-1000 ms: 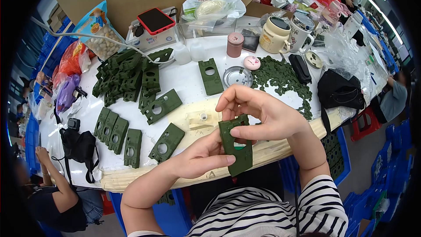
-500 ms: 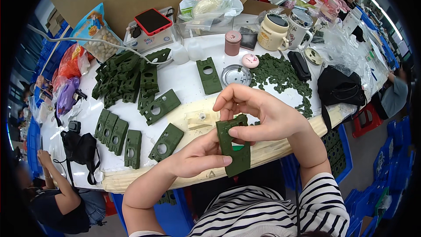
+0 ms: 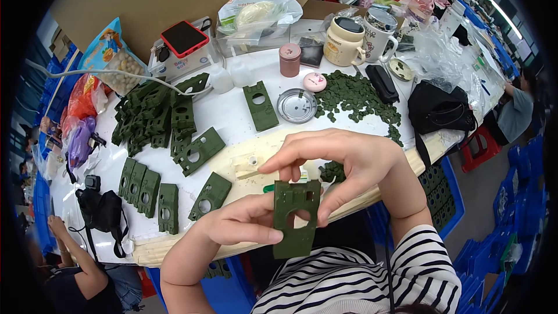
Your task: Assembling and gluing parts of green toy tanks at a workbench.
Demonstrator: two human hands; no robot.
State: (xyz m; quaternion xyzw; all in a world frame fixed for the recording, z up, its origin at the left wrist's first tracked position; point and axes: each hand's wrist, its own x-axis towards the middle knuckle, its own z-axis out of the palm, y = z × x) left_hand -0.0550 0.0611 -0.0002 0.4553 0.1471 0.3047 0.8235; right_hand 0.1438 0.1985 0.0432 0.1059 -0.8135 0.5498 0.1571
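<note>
A dark green plastic vehicle-hull part (image 3: 295,241) with a round hole is held upright over the table's near edge. My left hand (image 3: 241,221) grips its left side, with the thumb on the front face and the other fingers partly hidden behind. Above its top end, my right hand (image 3: 354,166) is curved with fingers and thumb apart; the thumb lies close beside the part's right edge, and whether it touches I cannot tell. A small cream-coloured block with a round tube (image 3: 247,164) sits beyond my left hand.
Several similar hull parts (image 3: 168,208) lie to the left, before a heap of more (image 3: 154,113). Small green pieces (image 3: 354,99) are spread at the right, near a round clear dish (image 3: 297,106) and mugs (image 3: 344,40). A black bag (image 3: 439,110) sits far right.
My right thumb has moved off the part's face to beside its right edge. The part has turned more upright and moved slightly left and nearer to me.
</note>
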